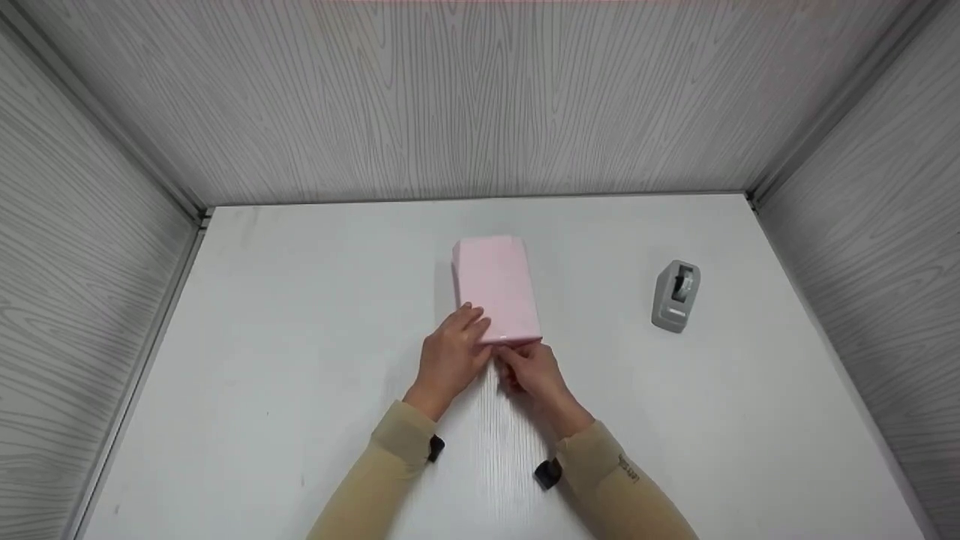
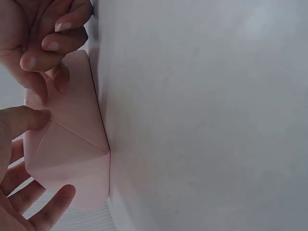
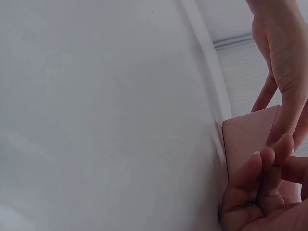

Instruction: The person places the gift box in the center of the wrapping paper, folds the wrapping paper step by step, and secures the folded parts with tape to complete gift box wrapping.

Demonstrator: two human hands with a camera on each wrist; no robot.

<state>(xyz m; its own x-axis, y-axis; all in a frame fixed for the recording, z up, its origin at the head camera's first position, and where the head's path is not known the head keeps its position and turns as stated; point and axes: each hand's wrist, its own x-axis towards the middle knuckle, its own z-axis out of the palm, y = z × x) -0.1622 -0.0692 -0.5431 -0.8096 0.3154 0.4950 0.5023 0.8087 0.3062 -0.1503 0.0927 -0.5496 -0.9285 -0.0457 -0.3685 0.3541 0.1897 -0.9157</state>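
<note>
A pink paper-wrapped box [image 1: 495, 281] lies lengthwise on the white table. My left hand [image 1: 452, 352] grips its near left corner, with fingers over the top and side. In the left wrist view, the left thumb [image 2: 36, 118] presses on the folded end, where creases form a triangle. My right hand [image 1: 534, 371] is at the same near end, its thumb and index finger pinching at the pink paper [image 2: 77, 110]. The other right fingers [image 3: 243, 185] are curled in toward the palm. Part of the end is hidden behind the hands.
A grey tape dispenser [image 1: 676, 297] with a roll in it stands on the table [image 1: 300, 300] to the right of the box. Grey wood-grain panels [image 1: 480, 105] enclose the table at the back and both sides.
</note>
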